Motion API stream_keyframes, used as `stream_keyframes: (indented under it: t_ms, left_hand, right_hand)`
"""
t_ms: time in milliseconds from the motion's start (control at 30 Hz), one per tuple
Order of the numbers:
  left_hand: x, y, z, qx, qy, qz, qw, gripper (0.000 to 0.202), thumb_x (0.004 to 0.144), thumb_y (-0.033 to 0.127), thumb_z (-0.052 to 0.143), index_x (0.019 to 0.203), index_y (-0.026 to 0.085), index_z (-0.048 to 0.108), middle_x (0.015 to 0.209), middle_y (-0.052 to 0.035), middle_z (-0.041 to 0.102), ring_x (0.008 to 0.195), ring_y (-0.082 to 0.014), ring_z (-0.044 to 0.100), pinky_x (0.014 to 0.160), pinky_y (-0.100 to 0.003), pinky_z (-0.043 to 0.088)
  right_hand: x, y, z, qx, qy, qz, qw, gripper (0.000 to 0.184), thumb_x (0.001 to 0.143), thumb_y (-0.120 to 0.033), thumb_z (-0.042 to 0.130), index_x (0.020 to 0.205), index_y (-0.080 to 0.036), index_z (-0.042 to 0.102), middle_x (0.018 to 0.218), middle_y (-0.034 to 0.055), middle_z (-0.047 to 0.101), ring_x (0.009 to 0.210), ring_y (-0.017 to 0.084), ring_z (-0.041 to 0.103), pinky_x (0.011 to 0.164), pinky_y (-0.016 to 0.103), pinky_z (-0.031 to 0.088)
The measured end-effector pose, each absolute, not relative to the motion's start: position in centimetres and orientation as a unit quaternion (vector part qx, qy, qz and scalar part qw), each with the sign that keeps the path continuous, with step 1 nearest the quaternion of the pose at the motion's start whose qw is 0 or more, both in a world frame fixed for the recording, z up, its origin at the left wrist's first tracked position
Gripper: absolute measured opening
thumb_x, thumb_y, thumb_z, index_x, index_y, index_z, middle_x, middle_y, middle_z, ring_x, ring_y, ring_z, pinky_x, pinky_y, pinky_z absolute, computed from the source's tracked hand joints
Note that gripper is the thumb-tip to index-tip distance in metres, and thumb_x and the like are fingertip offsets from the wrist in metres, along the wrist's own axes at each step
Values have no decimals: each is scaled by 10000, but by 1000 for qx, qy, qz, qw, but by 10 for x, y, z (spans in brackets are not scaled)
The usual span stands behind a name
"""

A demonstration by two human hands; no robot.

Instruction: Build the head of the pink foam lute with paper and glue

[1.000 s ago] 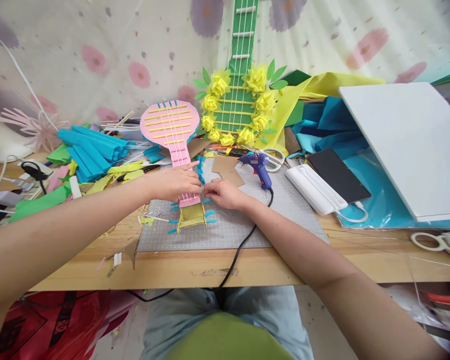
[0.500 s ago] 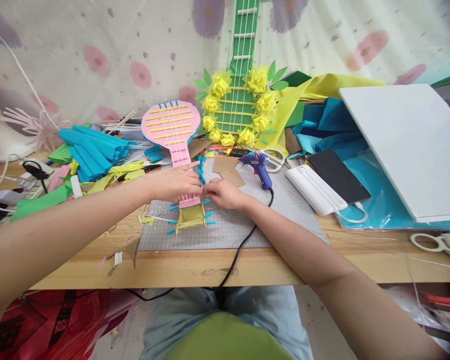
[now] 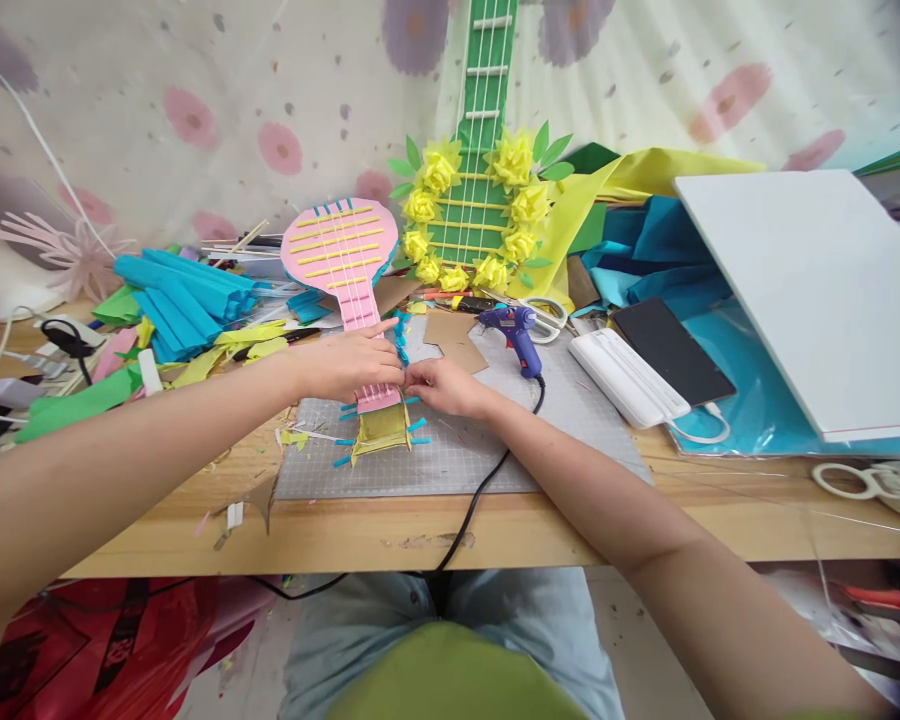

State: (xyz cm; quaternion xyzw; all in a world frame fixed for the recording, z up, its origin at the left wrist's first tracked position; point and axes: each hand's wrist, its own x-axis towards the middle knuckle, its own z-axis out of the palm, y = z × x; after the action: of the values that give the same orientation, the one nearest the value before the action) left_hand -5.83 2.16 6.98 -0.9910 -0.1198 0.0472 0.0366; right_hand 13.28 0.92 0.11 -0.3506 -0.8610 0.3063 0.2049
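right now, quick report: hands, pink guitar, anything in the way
Left hand on pink guitar. Right hand at its edge, grip unclear. Glue gun on mat, clear of hands.

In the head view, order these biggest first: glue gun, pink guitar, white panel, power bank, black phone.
1. White panel
2. Pink guitar
3. Black phone and power bank: too alike to rank
4. Glue gun
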Motion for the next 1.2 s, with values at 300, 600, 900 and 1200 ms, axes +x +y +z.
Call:
stream_keyframes:
  t_ms: [300, 600, 900, 1200]
  left_hand:
    - [-59, 22, 67, -991, -130, 31, 22, 371, 694, 91, 564, 1041, 216, 605, 1027, -56, 650, 1022, -180, 562, 1115, -479, 106]
    - [-61, 13, 71, -987, -155, 40, 4, 401, 702, 48, 523, 1062, 210, 594, 1053, -58, 644, 1061, -182, 544, 1086, -460, 208]
    - [-57, 14, 72, -990, -141, 26, 0, 396, 690, 47, 541, 1040, 220, 605, 1043, -52, 649, 1039, -177, 556, 1103, -477, 152]
    - [-55, 18, 68, -991, -129, 29, 16, 378, 692, 65, 560, 1037, 218, 597, 981, -44, 653, 985, -168, 573, 1124, -480, 84]
  right_hand:
    - [157, 28, 15, -321, -829, 435, 145, 146, 763, -252, 557, 832, -141, 621, 730, -1, 624, 668, 105, 523, 638, 226, 383]
    - [180, 40, 22, -328, -824, 460, 39, 151, 730, -266, 603, 821, -149, 630, 685, 12, 654, 610, 112, 564, 609, 244, 427]
    - [171, 32, 29, -323, -841, 429, 61, 151, 777, -255, 529, 736, -148, 628, 630, 3, 628, 588, 102, 558, 598, 227, 410]
    - [163, 26, 30, -325, -865, 377, 63, 160, 786, -199, 490, 695, -148, 611, 609, -3, 610, 556, 93, 506, 563, 211, 350]
